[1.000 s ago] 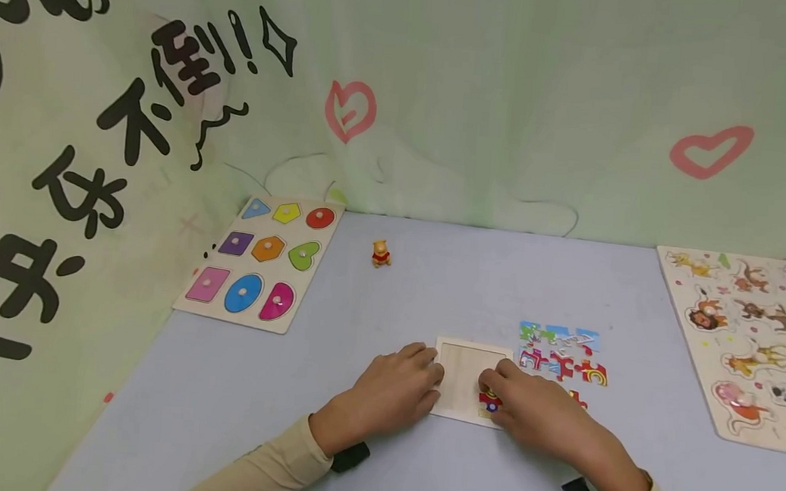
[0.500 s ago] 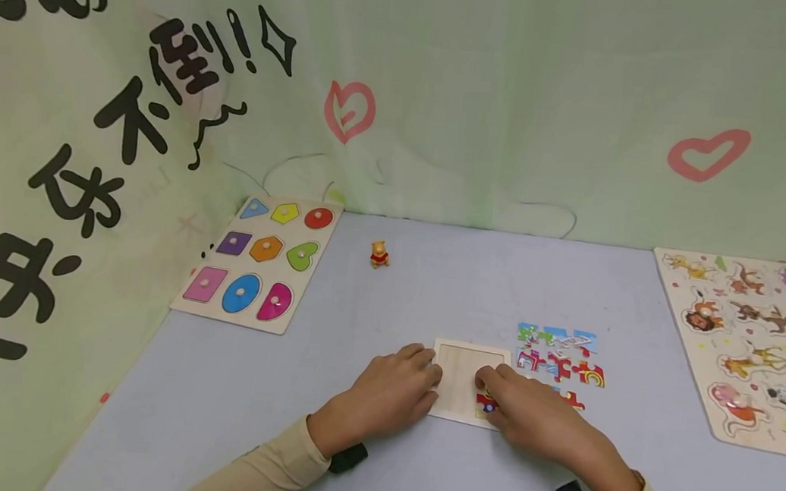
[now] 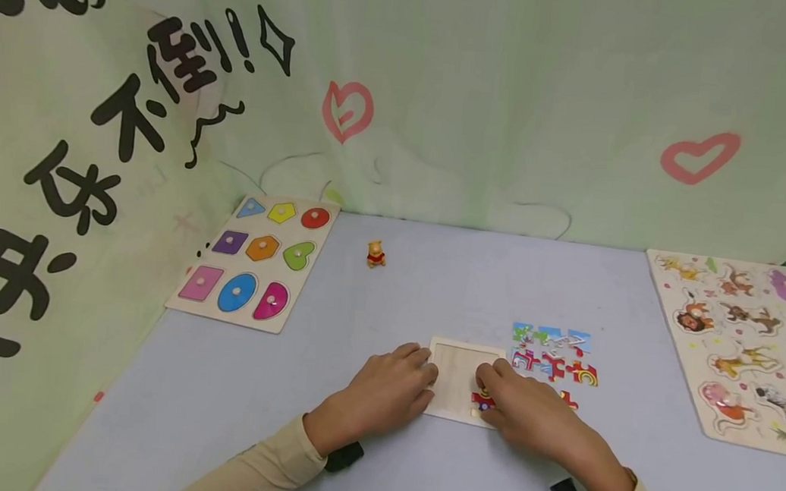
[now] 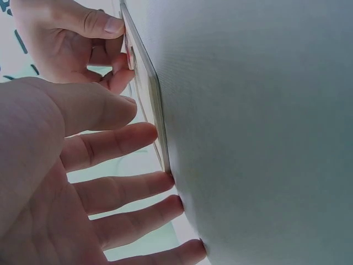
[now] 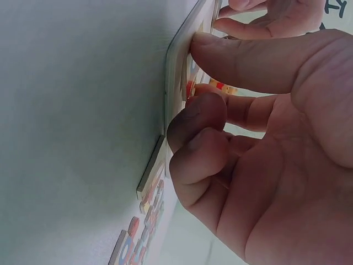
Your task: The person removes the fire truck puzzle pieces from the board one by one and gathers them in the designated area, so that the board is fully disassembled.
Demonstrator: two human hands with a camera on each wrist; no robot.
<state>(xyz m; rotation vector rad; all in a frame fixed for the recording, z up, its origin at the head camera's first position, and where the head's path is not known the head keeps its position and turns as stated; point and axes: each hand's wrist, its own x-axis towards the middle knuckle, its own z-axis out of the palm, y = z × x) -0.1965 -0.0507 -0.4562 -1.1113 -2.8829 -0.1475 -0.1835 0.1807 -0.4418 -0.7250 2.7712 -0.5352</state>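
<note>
A small wooden puzzle tray (image 3: 450, 379) lies flat on the table between both hands. My left hand (image 3: 383, 382) rests at its left edge; in the left wrist view its fingers (image 4: 113, 190) are spread, with the index fingertip against the rim. My right hand (image 3: 535, 415) is over the tray's lower right corner, thumb and curled index finger on a red and yellow puzzle piece (image 3: 481, 404), which they partly cover. The right wrist view shows the thumb (image 5: 220, 58) at the rim and the other fingers folded in. Several loose puzzle pieces (image 3: 553, 365) lie right of the tray.
A shape puzzle board (image 3: 255, 262) with knobs lies at the back left, and an animal puzzle board (image 3: 734, 353) at the right. A small bear figurine (image 3: 376, 254) stands toward the back of the table (image 3: 271, 419). A printed curtain (image 3: 484, 115) hangs behind.
The head view shifts slightly, moving the whole scene a little left. The left hand stays at the tray's edge; the right hand's fingers move only slightly at the same corner piece.
</note>
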